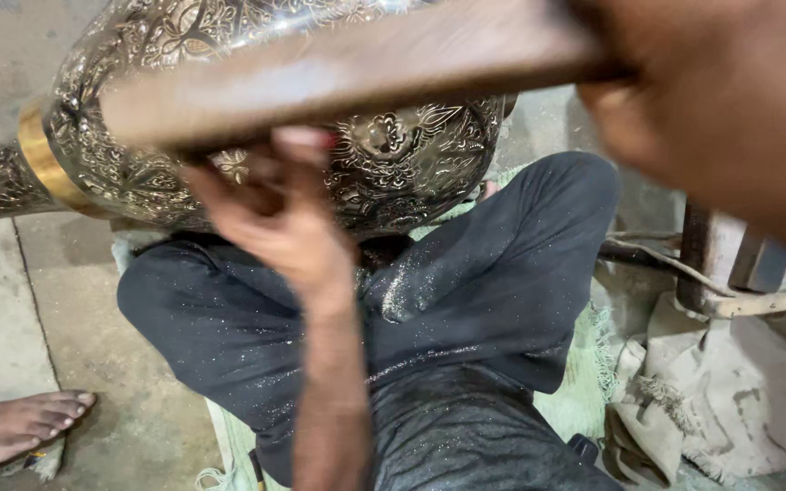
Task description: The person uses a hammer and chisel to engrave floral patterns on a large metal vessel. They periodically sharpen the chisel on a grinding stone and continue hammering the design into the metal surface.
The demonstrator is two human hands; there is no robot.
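A large engraved metal vessel (138, 118) with a brass band (43, 159) lies on its side across my lap, its neck pointing left. My left hand (284, 223) is pressed against the vessel's lower side, fingers pinched round what looks like a small dark tool (252, 186); motion blur hides its shape. My right hand (720, 91), blurred and close to the camera at the top right, grips a brown wooden stick (347, 68) that runs leftward above the vessel. My crossed legs in dark trousers (484, 300) are dusted with fine metal filings.
Another person's bare foot (11, 427) rests on the concrete floor (93, 300) at the bottom left. A green mat (584, 391) lies under me. Crumpled beige cloth (730, 409) and a wooden frame (739, 273) crowd the right side.
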